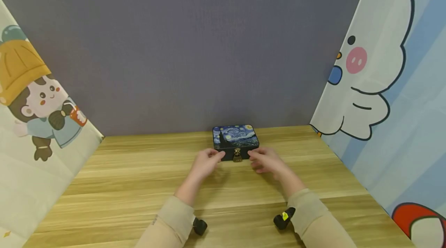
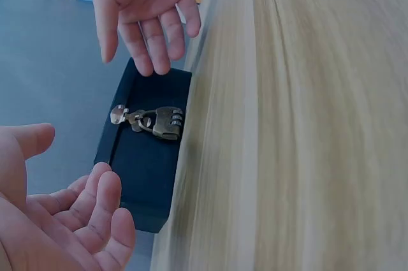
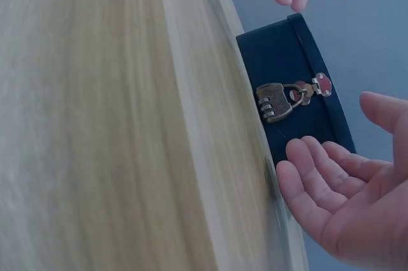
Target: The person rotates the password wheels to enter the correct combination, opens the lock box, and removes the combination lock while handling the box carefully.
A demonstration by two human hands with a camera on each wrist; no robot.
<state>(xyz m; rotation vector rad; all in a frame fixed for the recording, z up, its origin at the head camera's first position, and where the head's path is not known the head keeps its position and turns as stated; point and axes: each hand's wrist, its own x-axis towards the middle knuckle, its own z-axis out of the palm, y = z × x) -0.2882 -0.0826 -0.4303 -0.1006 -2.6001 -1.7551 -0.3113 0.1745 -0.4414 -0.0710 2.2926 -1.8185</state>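
A small dark box (image 1: 228, 155) with a swirling blue and yellow night-sky painting on its lid (image 1: 237, 136) sits near the back of the wooden table. Its lid is down. On the front hangs a bronze combination padlock (image 3: 274, 102), its shackle through the metal clasp (image 3: 319, 86). My left hand (image 1: 205, 162) is by the box's left front corner, fingers loosely bent and holding nothing. By the right front corner is my right hand (image 1: 268, 161), also loose and without anything in it. Whether any fingertips touch the box I cannot tell.
The wood-grain table (image 1: 146, 186) reaches back to a dark grey wall panel (image 1: 209, 46). Cartoon-printed sheets flank it, one at the left (image 1: 21, 170) and one at the right (image 1: 379, 58). Black wrist devices (image 1: 199, 226) show under both sleeves.
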